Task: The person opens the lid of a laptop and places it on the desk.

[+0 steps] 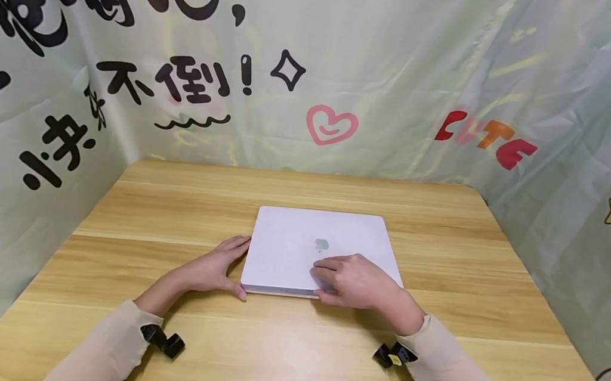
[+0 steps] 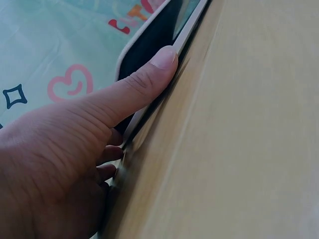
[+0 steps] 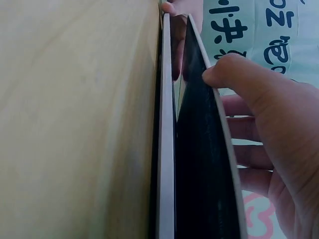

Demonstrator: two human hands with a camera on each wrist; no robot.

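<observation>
A silver laptop (image 1: 280, 242) with a grey apple logo lies on the table, its lid raised a little from the base. In the right wrist view a narrow gap shows between the dark screen (image 3: 204, 149) and the base edge (image 3: 166, 149). My right hand (image 1: 360, 281) pinches the lid's front edge, thumb at the rim and fingers over the top. My left hand (image 1: 213, 267) braces the laptop's left side with fingers extended. Its thumb (image 2: 149, 74) rests at the front left corner of the base.
The wooden table (image 1: 175, 204) reaches back to a printed cloth (image 1: 402, 54) that hangs behind and on both sides. A small black camera (image 1: 163, 341) sits on the left wrist, another black camera (image 1: 395, 355) on the right. Both forearms wear beige sleeves (image 1: 105, 342).
</observation>
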